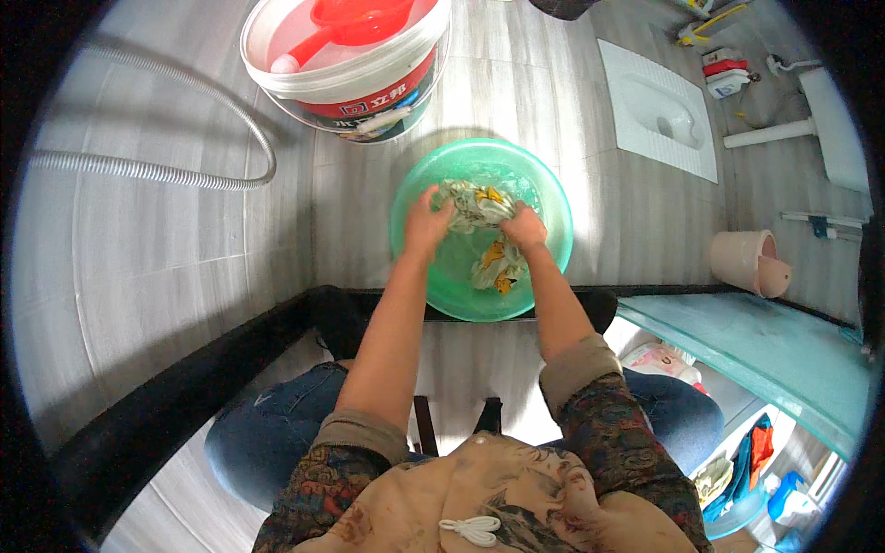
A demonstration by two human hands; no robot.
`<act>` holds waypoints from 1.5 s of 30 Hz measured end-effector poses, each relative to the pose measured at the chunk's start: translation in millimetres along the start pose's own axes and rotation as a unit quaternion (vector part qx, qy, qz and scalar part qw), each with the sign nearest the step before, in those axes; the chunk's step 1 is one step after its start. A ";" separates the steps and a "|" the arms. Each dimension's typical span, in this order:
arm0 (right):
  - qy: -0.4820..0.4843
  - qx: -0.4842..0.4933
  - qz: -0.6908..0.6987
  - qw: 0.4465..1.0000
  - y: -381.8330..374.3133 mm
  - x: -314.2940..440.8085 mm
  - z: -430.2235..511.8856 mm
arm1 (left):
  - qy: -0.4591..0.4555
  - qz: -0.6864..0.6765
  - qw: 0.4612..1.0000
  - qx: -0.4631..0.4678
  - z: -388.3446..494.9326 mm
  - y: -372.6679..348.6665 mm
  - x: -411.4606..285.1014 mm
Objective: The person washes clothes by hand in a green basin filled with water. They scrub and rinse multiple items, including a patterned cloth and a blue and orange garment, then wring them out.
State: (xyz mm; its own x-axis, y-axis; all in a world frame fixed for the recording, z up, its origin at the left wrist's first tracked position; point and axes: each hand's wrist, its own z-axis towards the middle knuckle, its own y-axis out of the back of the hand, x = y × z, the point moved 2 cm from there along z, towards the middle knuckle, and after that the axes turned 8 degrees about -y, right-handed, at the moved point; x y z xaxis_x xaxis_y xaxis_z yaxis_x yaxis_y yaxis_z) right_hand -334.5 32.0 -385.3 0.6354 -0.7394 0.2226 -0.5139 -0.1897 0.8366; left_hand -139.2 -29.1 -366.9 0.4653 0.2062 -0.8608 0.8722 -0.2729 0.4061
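Observation:
A wet white cloth [477, 207] with yellow and green printed figures is stretched between my two hands over a green plastic basin [442, 290]. My left hand [425, 221] grips its left end, and my right hand [525, 225] grips it at the right. From the right hand the rest of the cloth hangs down toward the basin's near side. Water covers the basin floor, with some foam or glare at the far right. Whether the cloth's lower part touches the water I cannot tell.
A white paint bucket [373, 90] holding a red dipper [359, 27] stands beyond the basin. A grey corrugated hose [200, 181] loops at left. On the right are a squat toilet [657, 110], a pink bin [740, 259] and a glass panel [747, 339]. A dark sill runs underneath the basin's near edge.

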 end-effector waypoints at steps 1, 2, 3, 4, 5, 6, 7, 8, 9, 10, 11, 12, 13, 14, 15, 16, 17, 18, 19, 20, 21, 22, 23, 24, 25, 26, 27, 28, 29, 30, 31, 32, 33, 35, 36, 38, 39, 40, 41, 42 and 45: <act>-0.003 -0.010 -0.019 1.000 -10.4 3.1 0.6 | 0.056 -0.044 0.997 0.031 -3.8 -4.3 13.2; -0.015 -0.039 -0.042 0.998 -25.8 8.0 -4.8 | 0.131 -0.089 0.985 0.063 -7.9 -7.7 24.5; -0.030 -0.063 -0.074 0.995 -40.6 10.8 -10.9 | 0.137 -0.106 0.983 0.067 -11.1 -9.1 31.2; 0.023 -0.055 -0.136 0.989 -56.9 16.3 -19.6 | 0.163 -0.125 0.976 0.071 -15.6 -10.9 35.7; 0.131 -0.061 -0.193 0.970 -64.6 17.6 -19.1 | 0.190 -0.149 0.967 0.075 -19.0 -11.7 39.0; 0.229 -0.024 -0.246 0.941 -71.3 15.3 -17.7 | 0.191 -0.159 0.967 0.064 -21.1 -10.9 40.6; 0.329 0.038 -0.290 0.898 -78.9 12.8 -19.2 | 0.191 -0.173 0.965 0.053 -23.4 -10.0 40.5; 0.247 0.072 -0.247 0.934 -76.9 7.3 -4.1 | 0.198 -0.185 0.961 0.047 -24.1 -9.4 40.7; 0.242 -0.042 -0.204 0.948 -69.0 2.9 4.0 | 0.193 -0.183 0.963 0.041 -24.8 -8.6 39.3; 0.102 0.015 -0.063 0.993 -67.5 -0.6 17.1 | 0.194 -0.181 0.963 0.040 -24.5 -8.5 38.3; -0.066 0.056 0.072 0.994 -65.9 -6.4 24.9 | 0.193 -0.177 0.965 0.033 -23.8 -7.9 36.7; -0.011 0.059 -0.004 0.998 -66.9 -3.8 24.3 | 0.191 -0.176 0.965 0.029 -23.2 -8.1 34.7; 0.041 0.018 -0.074 0.996 -65.9 2.5 24.1 | 0.186 -0.174 0.967 0.020 -21.8 -8.3 32.3; 0.108 0.048 -0.103 0.988 -63.1 4.9 21.4 | 0.184 -0.175 0.967 0.022 -20.8 -9.0 28.6; 0.143 0.010 -0.183 0.973 -61.7 12.3 16.1 | 0.174 -0.187 0.967 0.012 -19.8 -9.3 23.6; 0.192 0.047 -0.221 0.955 -54.1 9.9 9.9 | 0.170 -0.199 0.965 0.013 -21.0 -8.5 18.8; 0.222 0.075 -0.284 0.930 -44.7 7.9 2.2 | 0.164 -0.211 0.964 0.013 -23.4 -6.7 12.1; 0.116 -0.015 -0.270 0.956 -26.9 7.0 2.1 | 0.165 -0.209 0.964 0.002 -25.0 -4.6 5.1; 0.073 -0.003 -0.220 0.973 -11.7 9.1 -0.1 | 0.165 -0.207 0.964 -0.008 -27.1 -2.7 -3.6; 0.022 -0.010 -0.181 0.983 5.5 12.9 -1.1 | 0.162 -0.205 0.965 -0.015 -30.1 -1.8 -13.9; -0.030 -0.018 -0.141 0.989 24.4 15.2 -2.0 | 0.179 -0.230 0.957 -0.003 -34.0 -1.9 -23.4; 0.035 0.040 -0.166 0.985 43.3 19.7 -5.5 | 0.194 -0.255 0.947 0.009 -39.4 -1.5 -33.3; 0.063 0.048 -0.146 0.986 64.0 21.3 -14.6 | 0.208 -0.279 0.937 0.022 -45.9 -0.5 -43.7; 0.083 0.061 -0.125 0.987 83.2 24.7 -25.2 | 0.215 -0.262 0.936 0.099 -51.3 0.5 -53.5; 0.113 0.071 -0.098 0.986 102.8 30.2 -39.8 | 0.216 -0.284 0.923 0.143 -60.6 1.1 -64.0; 0.137 0.029 -0.051 0.989 123.9 34.9 -58.2 | 0.211 -0.290 0.917 0.174 -67.7 2.6 -76.4; 0.144 0.016 -0.033 0.989 143.8 39.4 -74.7 | 0.218 -0.288 0.910 0.203 -75.5 3.8 -87.5; 0.154 0.000 -0.014 0.988 164.6 42.9 -90.6 | 0.195 -0.297 0.905 0.235 -83.6 7.0 -98.9; 0.163 -0.021 0.008 0.986 185.5 46.8 -107.8 | 0.197 -0.301 0.898 0.255 -92.0 11.0 -111.9; 0.176 -0.040 0.035 0.983 202.5 51.2 -123.5 | 0.203 -0.302 0.890 0.275 -99.0 14.6 -124.2; 0.213 -0.062 0.045 0.974 217.7 55.3 -140.5 | 0.207 -0.306 0.881 0.295 -106.1 18.3 -137.6; 0.240 -0.085 0.053 0.965 231.3 58.7 -157.3 | 0.232 -0.337 0.860 0.305 -112.5 21.2 -152.1; 0.270 -0.112 0.059 0.955 243.9 60.8 -174.4 | 0.216 -0.379 0.848 0.301 -117.1 26.8 -167.1; 0.349 -0.103 0.105 0.926 258.5 61.1 -210.3 | 0.180 -0.460 0.815 0.304 -124.1 35.4 -194.0; 0.389 -0.113 0.111 0.908 261.7 60.6 -228.3 | 0.161 -0.494 0.787 0.334 -124.8 43.1 -206.2; 0.468 -0.114 0.118 0.868 262.0 56.2 -259.0 | 0.129 -0.584 0.757 0.262 -121.5 51.9 -224.6; 0.511 -0.104 0.123 0.844 261.5 54.0 -269.5 | 0.139 -0.581 0.764 0.243 -117.9 58.3 -230.5; 0.502 -0.056 0.123 0.854 262.0 49.6 -273.8 | 0.133 -0.576 0.749 0.298 -121.2 62.2 -233.7; 0.513 -0.035 0.188 0.837 265.4 46.9 -274.2 | 0.104 -0.573 0.751 0.311 -121.7 67.2 -237.4; 0.535 -0.009 0.252 0.806 268.7 42.9 -272.4 | 0.084 -0.564 0.764 0.300 -122.3 72.7 -239.6; 0.463 0.074 0.440 0.766 273.6 29.8 -246.8 | 0.072 -0.541 0.796 0.261 -125.5 88.3 -249.5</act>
State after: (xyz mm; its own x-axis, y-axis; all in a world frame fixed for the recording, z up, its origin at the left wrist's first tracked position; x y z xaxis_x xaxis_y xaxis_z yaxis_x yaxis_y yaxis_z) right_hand -314.0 117.5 -26.3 0.1064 0.1383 0.9847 -0.9942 -0.0036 0.1079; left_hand -159.3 13.3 -77.7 -0.4697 0.6816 -0.5611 0.6105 -0.2083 -0.7641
